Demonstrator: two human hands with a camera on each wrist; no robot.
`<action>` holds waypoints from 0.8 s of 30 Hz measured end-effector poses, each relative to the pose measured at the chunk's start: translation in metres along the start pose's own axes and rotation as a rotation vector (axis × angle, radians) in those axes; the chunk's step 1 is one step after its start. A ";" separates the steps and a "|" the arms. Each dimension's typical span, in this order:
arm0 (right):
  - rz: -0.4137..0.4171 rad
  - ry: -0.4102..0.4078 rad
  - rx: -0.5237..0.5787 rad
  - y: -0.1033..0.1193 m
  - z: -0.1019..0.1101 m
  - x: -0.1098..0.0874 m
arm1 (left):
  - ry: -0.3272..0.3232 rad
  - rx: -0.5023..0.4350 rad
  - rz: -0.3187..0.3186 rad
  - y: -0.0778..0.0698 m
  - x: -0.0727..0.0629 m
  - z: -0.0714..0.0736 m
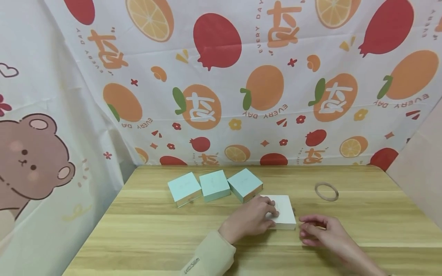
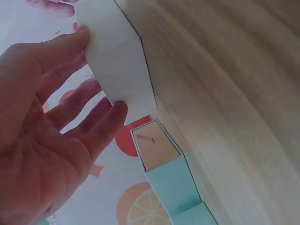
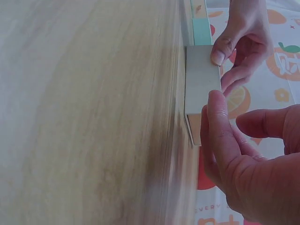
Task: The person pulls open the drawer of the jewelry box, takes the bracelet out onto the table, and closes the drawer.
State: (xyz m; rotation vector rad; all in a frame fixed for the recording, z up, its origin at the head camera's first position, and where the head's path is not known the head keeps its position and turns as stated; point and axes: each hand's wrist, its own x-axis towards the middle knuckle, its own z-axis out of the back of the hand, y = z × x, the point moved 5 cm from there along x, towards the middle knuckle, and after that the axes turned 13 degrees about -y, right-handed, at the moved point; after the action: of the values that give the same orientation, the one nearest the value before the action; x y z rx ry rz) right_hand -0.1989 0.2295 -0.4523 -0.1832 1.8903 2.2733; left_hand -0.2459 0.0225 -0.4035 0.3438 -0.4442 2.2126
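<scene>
A white box [image 1: 284, 210] lies flat on the wooden table, in front of the rightmost mint box. My left hand [image 1: 253, 214] holds it from the left, with fingers bent over its top and the thumb at its front edge. In the left wrist view, the little finger of the left hand [image 2: 61, 98] touches the near corner of the white box [image 2: 119, 61]. Just right of the box is my right hand [image 1: 322, 232], loosely curled with nothing in it. The right wrist view shows the box's peach-coloured end [image 3: 193, 127] beside the right hand [image 3: 248, 164].
Behind and to the left sit three mint boxes: one on the left [image 1: 184, 186], one in the middle [image 1: 215, 184] and one on the right [image 1: 245, 183]. A thin grey ring [image 1: 327, 198] lies at the right on the table [image 1: 155, 245]. A fruit-printed cloth [image 1: 297, 126] hangs along the back edge.
</scene>
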 end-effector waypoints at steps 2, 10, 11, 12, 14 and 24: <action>-0.001 0.001 0.004 -0.001 0.000 0.000 | 0.007 -0.007 0.006 0.000 0.001 -0.002; 0.000 -0.019 -0.001 -0.004 0.003 0.000 | -0.006 -0.010 0.047 -0.001 0.009 -0.008; -0.001 -0.025 -0.003 -0.003 0.004 0.001 | -0.013 -0.004 0.046 -0.001 0.011 -0.009; -0.003 -0.032 -0.004 -0.002 0.005 0.001 | -0.018 0.003 0.043 -0.001 0.013 -0.009; -0.010 -0.041 -0.009 -0.001 0.007 0.001 | -0.023 0.013 0.042 -0.001 0.015 -0.010; 0.000 -0.034 -0.009 0.004 0.011 0.001 | 0.005 0.023 0.070 -0.001 0.023 -0.012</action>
State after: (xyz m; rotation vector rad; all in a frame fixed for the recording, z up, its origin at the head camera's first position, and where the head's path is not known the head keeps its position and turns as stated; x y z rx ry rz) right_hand -0.2004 0.2401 -0.4469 -0.1449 1.8640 2.2700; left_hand -0.2601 0.0438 -0.4052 0.3390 -0.4346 2.2875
